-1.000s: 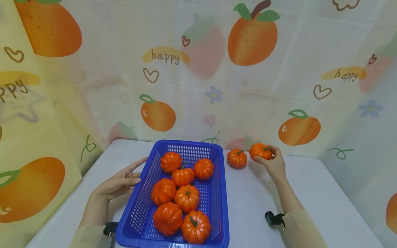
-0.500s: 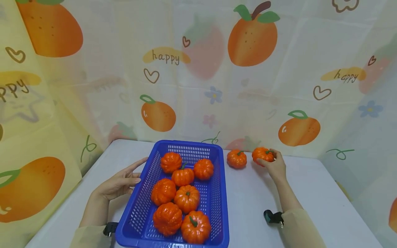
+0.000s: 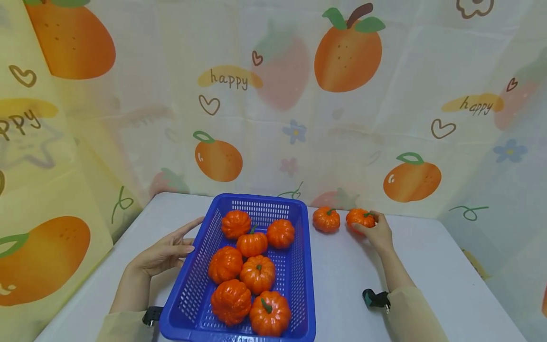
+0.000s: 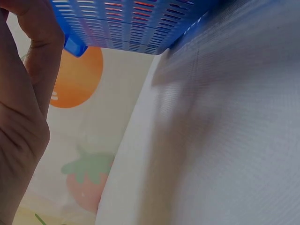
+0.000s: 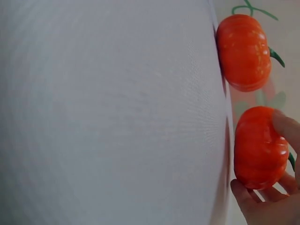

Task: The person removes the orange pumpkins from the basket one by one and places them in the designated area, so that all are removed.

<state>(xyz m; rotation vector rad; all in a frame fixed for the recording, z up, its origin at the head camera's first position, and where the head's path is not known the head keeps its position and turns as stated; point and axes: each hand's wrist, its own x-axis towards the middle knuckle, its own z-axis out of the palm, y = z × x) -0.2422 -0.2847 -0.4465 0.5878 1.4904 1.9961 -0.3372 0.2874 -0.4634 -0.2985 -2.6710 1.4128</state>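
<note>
In the head view, my right hand [image 3: 378,233] holds a small orange pumpkin [image 3: 359,218] with a green stem near the table's back edge. Thumb and fingers lie on opposite sides of this pumpkin [image 5: 260,147] in the right wrist view, with its base close over the table. A second pumpkin [image 3: 326,220] sits just to its left. My left hand [image 3: 164,251] is against the left side of a blue perforated basket [image 3: 311,285], its index finger stretched out along the rim. Several orange pumpkins [image 3: 258,274] lie inside the basket.
The white table [image 3: 342,294] runs back to a fruit-printed cloth [image 3: 273,118] hanging behind it. More printed cloth [image 3: 47,190] hangs along the left side. The basket takes up the table's middle-left part.
My right hand has lowered its pumpkin towards the table, slightly further right of the second pumpkin than a second ago. My left hand and the basket have stayed in place.
</note>
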